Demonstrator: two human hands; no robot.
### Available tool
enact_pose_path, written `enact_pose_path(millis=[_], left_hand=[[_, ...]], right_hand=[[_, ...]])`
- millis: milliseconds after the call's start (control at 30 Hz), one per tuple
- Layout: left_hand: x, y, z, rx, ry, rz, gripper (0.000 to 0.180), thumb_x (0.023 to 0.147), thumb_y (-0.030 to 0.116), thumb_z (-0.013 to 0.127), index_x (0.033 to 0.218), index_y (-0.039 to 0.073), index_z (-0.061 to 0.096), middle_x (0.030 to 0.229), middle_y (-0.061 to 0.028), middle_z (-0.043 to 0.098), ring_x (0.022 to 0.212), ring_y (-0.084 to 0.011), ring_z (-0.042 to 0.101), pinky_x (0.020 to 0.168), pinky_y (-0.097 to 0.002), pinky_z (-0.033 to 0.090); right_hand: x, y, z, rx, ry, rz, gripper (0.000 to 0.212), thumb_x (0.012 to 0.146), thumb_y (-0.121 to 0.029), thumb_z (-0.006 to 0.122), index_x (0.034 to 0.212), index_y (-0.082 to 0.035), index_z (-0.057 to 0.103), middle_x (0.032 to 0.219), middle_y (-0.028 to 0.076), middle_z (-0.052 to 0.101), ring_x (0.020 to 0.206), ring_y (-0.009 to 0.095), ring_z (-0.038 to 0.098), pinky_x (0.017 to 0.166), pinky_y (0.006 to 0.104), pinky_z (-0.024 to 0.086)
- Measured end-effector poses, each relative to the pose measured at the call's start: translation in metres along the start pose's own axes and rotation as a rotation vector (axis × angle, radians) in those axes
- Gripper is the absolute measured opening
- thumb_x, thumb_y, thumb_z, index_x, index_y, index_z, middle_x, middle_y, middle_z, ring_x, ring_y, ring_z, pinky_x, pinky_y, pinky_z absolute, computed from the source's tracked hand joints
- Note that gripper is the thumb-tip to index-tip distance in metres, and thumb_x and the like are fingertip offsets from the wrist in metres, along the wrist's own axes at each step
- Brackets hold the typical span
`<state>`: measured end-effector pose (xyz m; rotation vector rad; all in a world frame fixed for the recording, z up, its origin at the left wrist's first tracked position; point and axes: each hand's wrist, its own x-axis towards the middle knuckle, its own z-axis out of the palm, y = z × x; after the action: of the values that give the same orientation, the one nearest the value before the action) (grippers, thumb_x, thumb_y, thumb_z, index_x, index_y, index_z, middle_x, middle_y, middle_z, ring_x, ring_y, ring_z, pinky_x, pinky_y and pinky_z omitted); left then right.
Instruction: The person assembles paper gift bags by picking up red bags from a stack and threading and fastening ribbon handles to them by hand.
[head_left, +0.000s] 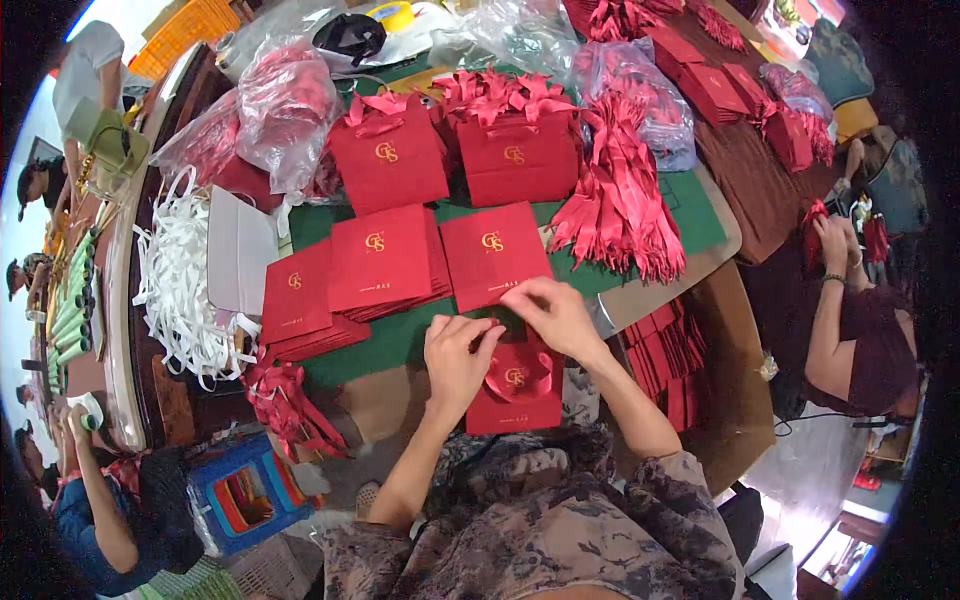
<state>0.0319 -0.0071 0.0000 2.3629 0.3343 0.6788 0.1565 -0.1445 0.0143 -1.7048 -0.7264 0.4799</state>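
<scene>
A small red paper gift bag (517, 390) with a gold emblem and red ribbon handle stands against my lap at the table's near edge. My left hand (458, 355) grips its top edge on the left side. My right hand (553, 312) pinches the top edge on the right, fingers closed on the rim and ribbon. Just beyond lie flat red bags in stacks (385, 262) and one more flat red bag (494, 253) on the green table cover (400, 335).
Finished upright red bags (390, 155) and a second group (517, 150) stand further back. A bundle of red ribbons (620, 205) lies right, white ribbons (180, 290) left. Plastic sacks (275, 105) sit behind. A person (850, 320) sits right; another person (95, 500) lower left. A blue crate (245, 495) stands below.
</scene>
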Motion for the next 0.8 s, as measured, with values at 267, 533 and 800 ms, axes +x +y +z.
enact_pose_path(millis=[267, 533, 800], left_hand=[[-0.004, -0.004, 0.002, -0.045, -0.052, -0.156, 0.013, 0.081, 0.014, 0.079, 0.089, 0.004, 0.076, 0.089, -0.0114, 0.075, 0.079, -0.0287, 0.063, 0.075, -0.0381, 0.051], [-0.003, 0.006, 0.002, -0.162, -0.064, -0.153, 0.011, 0.082, 0.013, 0.077, 0.087, 0.003, 0.076, 0.082, -0.0113, 0.073, 0.076, -0.0283, 0.063, 0.072, -0.0371, 0.05], [0.001, 0.015, 0.004, -0.18, -0.074, -0.099, 0.01, 0.082, 0.015, 0.076, 0.085, 0.006, 0.076, 0.08, -0.0103, 0.071, 0.074, -0.0301, 0.06, 0.071, -0.0392, 0.048]], right_hand=[[-0.022, 0.013, -0.008, -0.62, 0.023, 0.163, 0.03, 0.08, -0.033, 0.08, 0.084, -0.005, 0.07, 0.081, 0.013, 0.069, 0.075, 0.032, 0.068, 0.067, 0.0434, 0.053], [-0.023, 0.016, -0.003, -0.161, 0.075, 0.134, 0.013, 0.088, -0.009, 0.073, 0.094, 0.0, 0.067, 0.084, 0.006, 0.07, 0.077, 0.012, 0.066, 0.07, 0.0278, 0.052], [-0.026, 0.011, -0.008, 0.231, -0.035, 0.21, 0.021, 0.093, -0.006, 0.07, 0.112, 0.002, 0.071, 0.096, 0.005, 0.074, 0.087, 0.01, 0.068, 0.08, 0.0254, 0.055]])
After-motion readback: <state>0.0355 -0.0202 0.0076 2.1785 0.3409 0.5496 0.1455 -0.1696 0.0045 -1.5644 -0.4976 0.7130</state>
